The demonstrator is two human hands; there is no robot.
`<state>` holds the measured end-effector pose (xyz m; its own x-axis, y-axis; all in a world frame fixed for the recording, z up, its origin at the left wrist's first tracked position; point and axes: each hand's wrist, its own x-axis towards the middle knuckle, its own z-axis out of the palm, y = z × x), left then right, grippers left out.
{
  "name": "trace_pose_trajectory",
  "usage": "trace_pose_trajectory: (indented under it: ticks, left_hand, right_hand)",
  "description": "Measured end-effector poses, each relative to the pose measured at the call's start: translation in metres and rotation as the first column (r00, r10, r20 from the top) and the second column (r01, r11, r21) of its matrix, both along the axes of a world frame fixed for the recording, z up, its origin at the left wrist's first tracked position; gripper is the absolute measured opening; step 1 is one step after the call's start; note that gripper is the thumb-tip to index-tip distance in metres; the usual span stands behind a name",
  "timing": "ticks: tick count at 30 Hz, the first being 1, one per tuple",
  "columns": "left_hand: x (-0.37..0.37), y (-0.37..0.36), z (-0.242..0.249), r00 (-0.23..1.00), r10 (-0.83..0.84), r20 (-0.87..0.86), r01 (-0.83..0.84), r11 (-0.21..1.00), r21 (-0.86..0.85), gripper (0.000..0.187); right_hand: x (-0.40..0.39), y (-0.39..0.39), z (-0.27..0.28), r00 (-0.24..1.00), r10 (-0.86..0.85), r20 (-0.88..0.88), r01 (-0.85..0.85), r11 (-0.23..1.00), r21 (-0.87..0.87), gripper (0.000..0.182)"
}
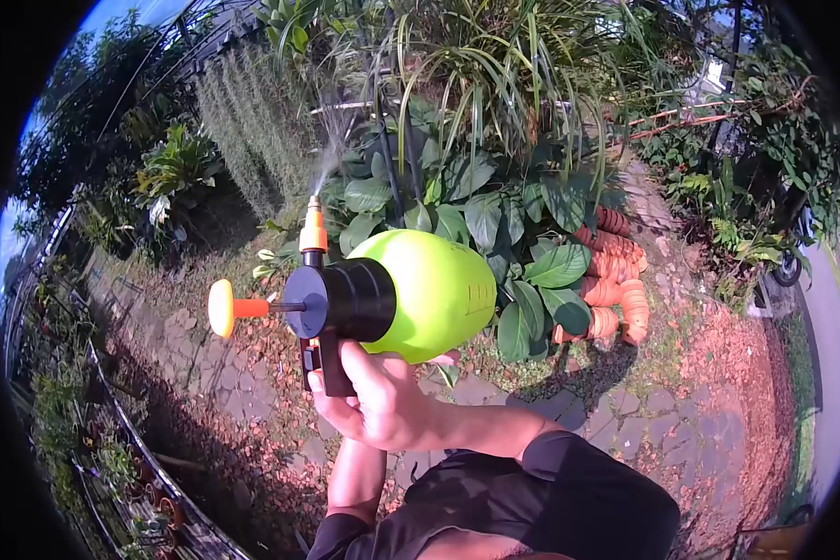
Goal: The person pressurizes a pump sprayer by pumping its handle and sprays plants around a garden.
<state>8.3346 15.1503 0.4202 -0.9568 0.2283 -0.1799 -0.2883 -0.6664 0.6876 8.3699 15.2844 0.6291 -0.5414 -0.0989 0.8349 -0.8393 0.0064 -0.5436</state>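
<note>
A stone-paved path (pixel 630 411) is seen below, w/ a broad-leaved plant (pixel 560 266) set ahead & orange clay pots (pixel 616 271) grouped just to its R. Mid-air over the path, in front of the plant, a spray bottle (pixel 392 299) is held on its side, lime tank (pixel 439 299) turned R, black head (pixel 336 294) turned L. Rel. to the R grip (pixel 378 397), the tank lies fwd & R, the head fwd & slightly L; the black handle (pixel 331 369) is clasped firmly by that grip. The L grip (pixel 449 357) is mostly hidden; only a bit of finger is seen at the tank's near edge, so whether it's clenched can't be told. Count, lg to sm: 1 path; pots several, overlapped, exact no. can't be told; 2 forearms (pixel 481 429), both dark-sleeved; 1 bottle; 2 grips; 1 handle; 1 yellow-&-orange pump knob (pixel 222 309), stuck out L on a thin rod (pixel 289 306); 1 orange nozzle (pixel 315 229), aimed fwd, from which fine spray (pixel 327 168) is being emitted.
</note>
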Motion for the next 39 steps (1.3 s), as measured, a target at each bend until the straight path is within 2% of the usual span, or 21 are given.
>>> trace_pose_trajectory:
  ticks: [1, 4, 7, 15, 20, 23, 24, 26, 28, 29, 31, 33, 34, 35, 37, 39]
  left_hand:
    - [-0.007, -0.011, 0.002, 1.0, -0.006, -0.005, 0.006, 1.0, 0.005, 0.036]
    - [-0.029, -0.037, 0.002, 1.0, -0.026, -0.015, 0.027, 0.999, 0.018, 0.035]
    - [-0.057, -0.064, -0.004, 0.998, -0.055, -0.012, 0.055, 0.998, 0.03, 0.034]
    - [-0.156, -0.132, -0.035, 0.983, -0.172, 0.065, 0.171, 0.985, 0.013, 0.031]
    - [-0.214, -0.175, -0.036, 0.971, -0.226, 0.082, 0.226, 0.974, 0.008, 0.029]
    - [-0.243, -0.205, -0.029, 0.963, -0.262, 0.062, 0.262, 0.965, 0.006, 0.028]
    - [-0.253, -0.215, -0.026, 0.96, -0.278, 0.043, 0.278, 0.96, 0.002, 0.028]
    - [-0.275, -0.229, -0.017, 0.947, -0.321, 0.009, 0.321, 0.947, 0.004, 0.027]
    - [-0.298, -0.233, -0.006, 0.92, -0.388, -0.048, 0.39, 0.921, 0.021, 0.027]
    - [-0.309, -0.234, 0.001, 0.904, -0.419, -0.084, 0.422, 0.906, 0.023, 0.027]
    - [-0.334, -0.226, 0.021, 0.854, -0.494, -0.164, 0.507, 0.86, 0.055, 0.026]
    - [-0.345, -0.229, 0.029, 0.806, -0.557, -0.2, 0.581, 0.81, 0.087, 0.026]
    - [-0.348, -0.234, 0.032, 0.779, -0.593, -0.204, 0.619, 0.779, 0.098, 0.025]
    - [-0.35, -0.24, 0.03, 0.752, -0.628, -0.198, 0.654, 0.748, 0.113, 0.025]
    - [-0.354, -0.252, 0.017, 0.697, -0.692, -0.189, 0.717, 0.677, 0.164, 0.025]
    - [-0.36, -0.267, 0.005, 0.632, -0.751, -0.192, 0.773, 0.595, 0.221, 0.024]
  right_hand:
    - [-0.004, -0.008, 0.007, 1.0, 0.026, 0.016, -0.027, 0.999, 0.039, 0.024]
    - [-0.028, -0.047, 0.007, 0.991, -0.113, -0.076, 0.11, 0.993, -0.041, 0.017]
    - [-0.053, -0.077, 0.002, 0.983, -0.163, -0.084, 0.159, 0.986, -0.055, 0.016]
    - [-0.132, -0.145, -0.045, 0.955, -0.184, 0.233, 0.208, 0.974, -0.084, 0.019]
    - [-0.172, -0.179, -0.043, 0.967, -0.226, 0.122, 0.229, 0.973, -0.009, 0.021]
    - [-0.19, -0.197, -0.02, 0.971, -0.235, -0.036, 0.235, 0.972, -0.005, 0.02]
    - [-0.201, -0.205, -0.019, 0.962, -0.229, -0.148, 0.229, 0.973, -0.018, 0.021]
    - [-0.219, -0.225, -0.014, 0.96, -0.215, -0.177, 0.216, 0.976, -0.01, 0.027]
    - [-0.232, -0.245, -0.012, 0.97, -0.203, -0.136, 0.206, 0.978, 0.01, 0.031]
    - [-0.234, -0.256, -0.003, 0.948, -0.273, -0.161, 0.273, 0.962, -0.025, 0.028]
    - [-0.237, -0.273, 0.001, 0.93, -0.362, -0.059, 0.363, 0.932, 0.009, 0.024]
    - [-0.245, -0.292, -0.008, 0.915, -0.387, 0.117, 0.393, 0.919, -0.028, 0.018]
    - [-0.254, -0.304, -0.018, 0.9, -0.393, 0.19, 0.416, 0.904, -0.102, 0.015]
    - [-0.259, -0.312, -0.026, 0.856, -0.439, 0.274, 0.474, 0.877, -0.076, 0.012]
    - [-0.271, -0.337, -0.04, 0.832, -0.376, 0.408, 0.496, 0.833, -0.244, 0.012]
    - [-0.283, -0.361, -0.059, 0.799, -0.36, 0.481, 0.541, 0.78, -0.315, 0.01]
